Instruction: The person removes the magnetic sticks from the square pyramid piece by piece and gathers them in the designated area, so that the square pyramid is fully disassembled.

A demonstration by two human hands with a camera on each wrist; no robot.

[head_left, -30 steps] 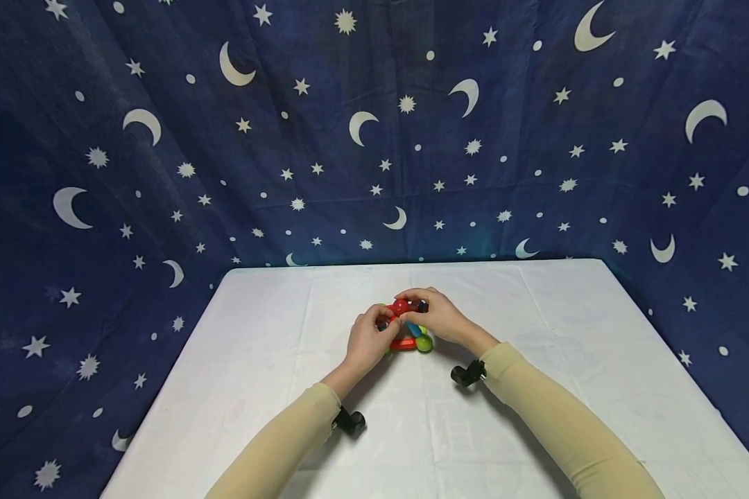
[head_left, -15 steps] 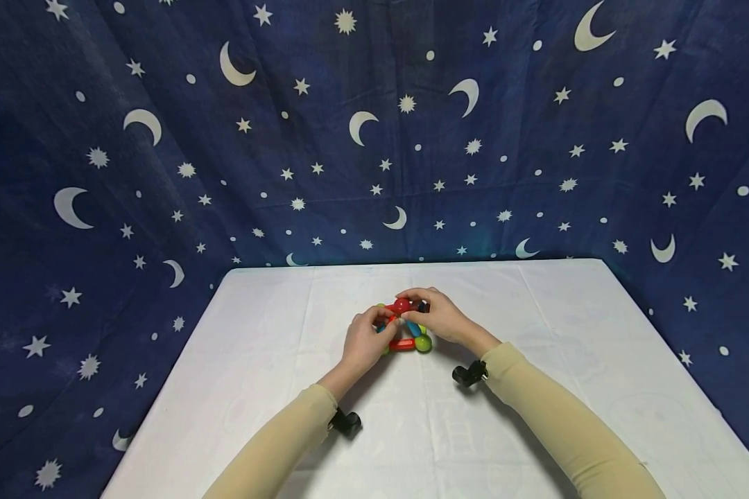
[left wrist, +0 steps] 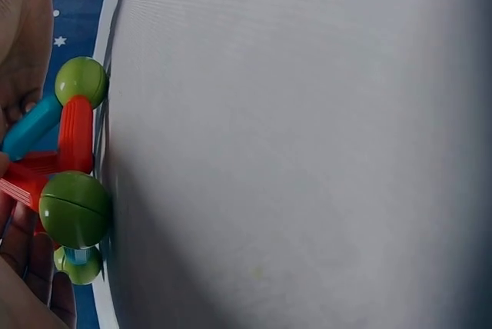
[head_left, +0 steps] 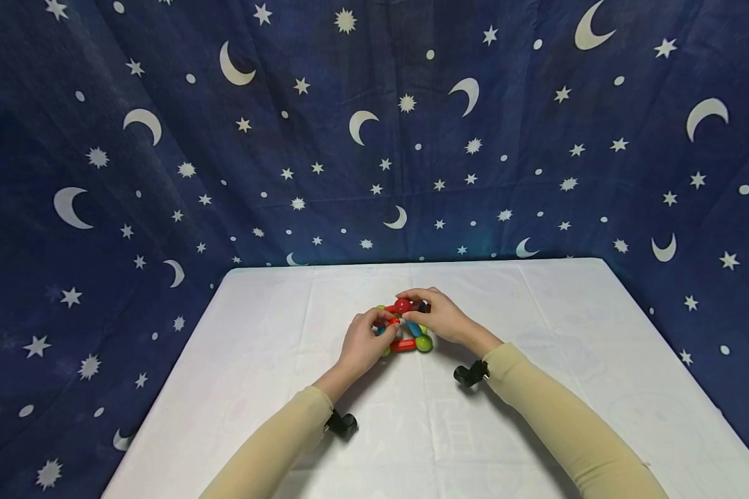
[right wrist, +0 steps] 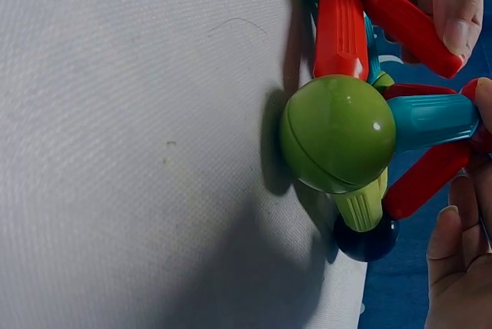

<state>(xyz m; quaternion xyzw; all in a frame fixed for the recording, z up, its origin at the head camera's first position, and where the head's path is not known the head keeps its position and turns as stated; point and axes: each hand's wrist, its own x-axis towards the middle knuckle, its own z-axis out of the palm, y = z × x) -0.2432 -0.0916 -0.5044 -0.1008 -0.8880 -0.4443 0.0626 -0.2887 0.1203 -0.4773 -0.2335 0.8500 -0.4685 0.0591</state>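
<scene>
A toy frame of rods and balls [head_left: 404, 331] stands on the white table [head_left: 537, 326] at its centre. It has a red ball [head_left: 402, 305] on top, green balls [head_left: 424, 342] at the base corners and red rods [head_left: 403, 345] between them. My left hand [head_left: 383, 324] pinches a red rod [right wrist: 411, 25] on the frame's left side. My right hand [head_left: 412, 310] grips the top by the red ball. Close up, a big green ball [right wrist: 338, 133] joins a blue rod [right wrist: 430, 120], a pale green rod [right wrist: 361, 206] and a dark blue ball [right wrist: 366, 240]. The left wrist view shows green balls [left wrist: 74, 209] and a red rod [left wrist: 75, 135].
A dark blue curtain with moons and stars [head_left: 374, 125] hangs round the table on three sides. Black wrist cameras [head_left: 340, 424] [head_left: 470, 374] sit under both beige sleeves. The table's far edge [head_left: 412, 263] lies just behind the toy.
My left forearm has slid slightly back toward me. Both hands and the toy frame have hardly moved.
</scene>
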